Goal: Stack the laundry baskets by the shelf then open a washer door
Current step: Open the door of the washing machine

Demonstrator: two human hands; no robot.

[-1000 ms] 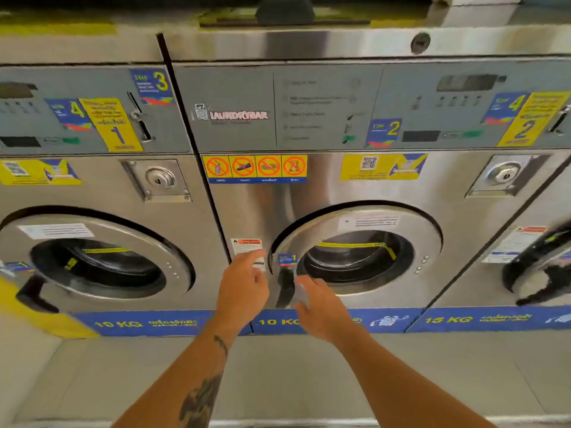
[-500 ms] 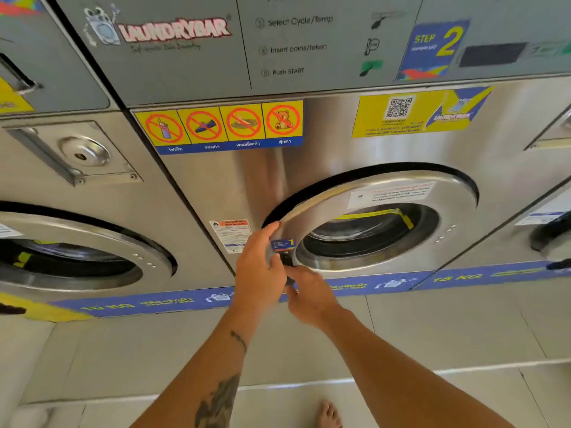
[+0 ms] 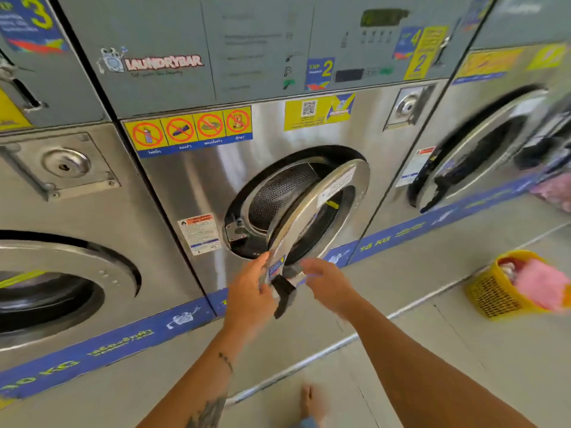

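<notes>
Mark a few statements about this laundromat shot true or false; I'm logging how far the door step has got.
1. The left hand holds the door by its edge. True.
2. The door is shut. False: it stands partly open, and the drum shows behind it.
3. The basket is empty. False: it holds pink laundry.
4. The left washer's door is shut. True.
</notes>
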